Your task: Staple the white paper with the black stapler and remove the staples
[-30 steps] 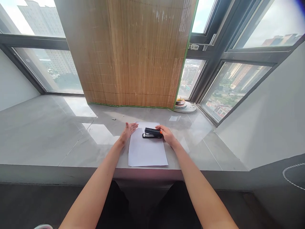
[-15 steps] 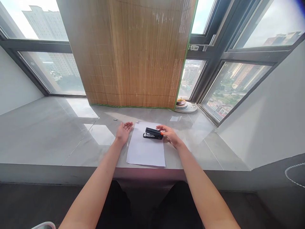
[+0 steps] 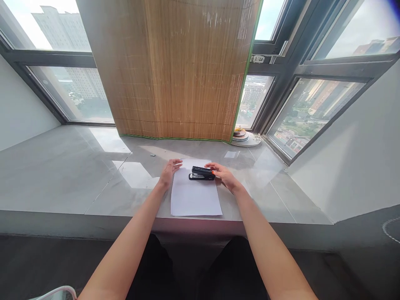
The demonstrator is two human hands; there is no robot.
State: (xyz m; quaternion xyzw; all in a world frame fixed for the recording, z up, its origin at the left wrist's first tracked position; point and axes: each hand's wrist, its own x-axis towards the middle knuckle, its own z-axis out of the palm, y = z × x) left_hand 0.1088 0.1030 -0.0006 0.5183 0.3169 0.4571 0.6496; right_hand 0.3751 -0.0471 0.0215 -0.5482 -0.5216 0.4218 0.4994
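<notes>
**A:** Where is the stapler?

**B:** The stapler lies flat across the far end of the sheet of paper, with its orange tail toward the sheet's right edge.

**A:** And the 2 hands?

**B:** The right hand, just off the sheet's right edge, is loosely open. Its fingertips touch the orange tail and nothing wraps around the body. The left hand is open too, with its fingers on the sheet's far left corner.

**A:** Why like that?

**B:** My guess is that the left fingers pin the corner so the sheet cannot slide, and the stapler's weight holds the far end down. The sheet's near edge lines up with the front lip of the ledge.

**A:** Anything unclear?

**B:** The right thumb is hidden under the hand. I cannot tell whether this is 1 sheet or several, or whether the stapler's mouth holds any paper. Beyond the sheet a bamboo blind covers the middle window. Past the sheet's far right corner is a pale scrap, and further off a stack of plates, too small to make out what is on them.
</notes>
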